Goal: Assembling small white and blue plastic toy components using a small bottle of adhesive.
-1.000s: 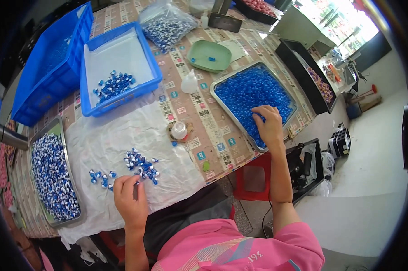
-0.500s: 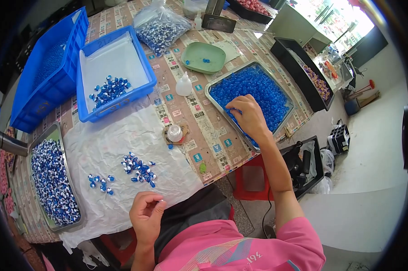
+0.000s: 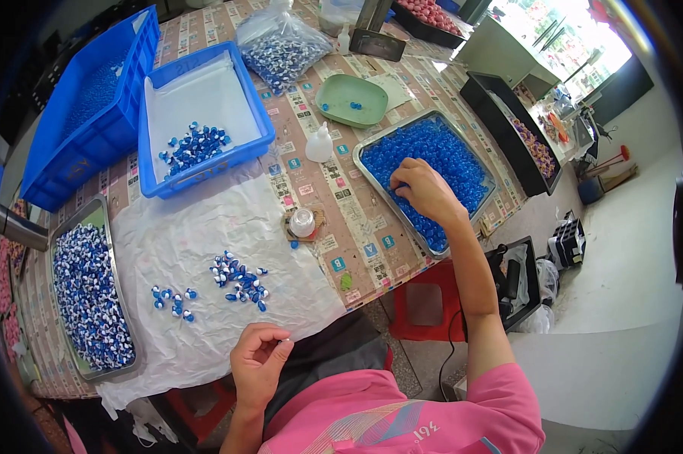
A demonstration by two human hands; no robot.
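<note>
Shifted nearer, the left hand [image 3: 258,367] is curling its fingers while the right hand [image 3: 430,195] is bunching, both grips unclear, over blue beads [image 3: 402,147], probably light, slippery, best pinched side-on, in the right-side metal tray [image 3: 372,175].

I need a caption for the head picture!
Right hand over a tray of blue beads, left hand near the white sheet.

Glossy, translucent blue beads [image 3: 432,140] are lying loose in a heap, nearly filling the silver rectangular tray [image 3: 388,198]. Blue-and-white bead pieces [image 3: 245,287] are resting in two clusters, well left of the tray.
</note>
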